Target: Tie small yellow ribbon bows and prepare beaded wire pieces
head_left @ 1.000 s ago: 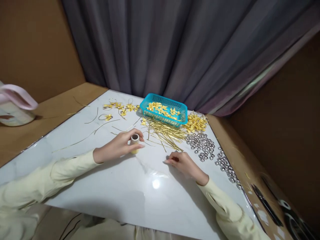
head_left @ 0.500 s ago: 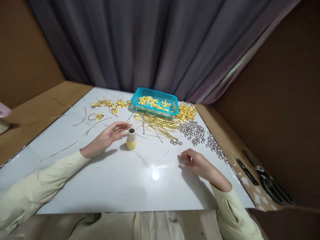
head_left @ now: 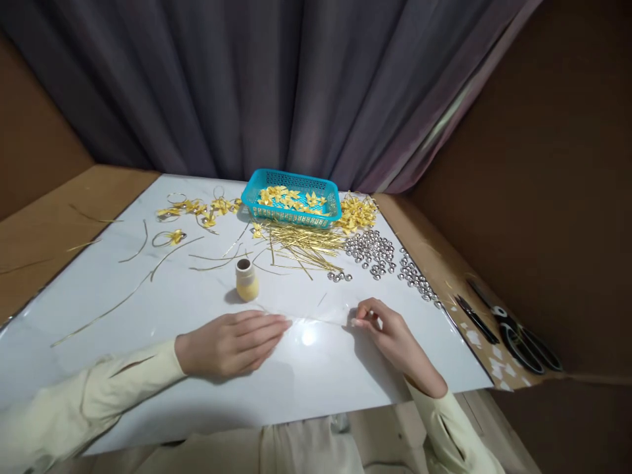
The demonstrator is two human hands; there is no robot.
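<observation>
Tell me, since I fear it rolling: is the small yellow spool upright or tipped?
Upright: the yellow spool stands on end on the white tabletop, its dark core hole facing up.

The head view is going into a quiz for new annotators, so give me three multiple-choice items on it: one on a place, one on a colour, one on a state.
1. Where does the small spool stand?
A. inside the basket
B. on the white tabletop, nearer the person than the basket
C. on the scissors

2. What colour is the basket?
A. turquoise
B. red
C. black

3. How is the left hand?
A. gripping the spool
B. raised off the table
C. lying flat, fingers stretched

Answers:
1 B, it stands upright on bare tabletop.
2 A, its mesh wall is turquoise.
3 C, the palm faces down and the fingers hold nothing.
</observation>
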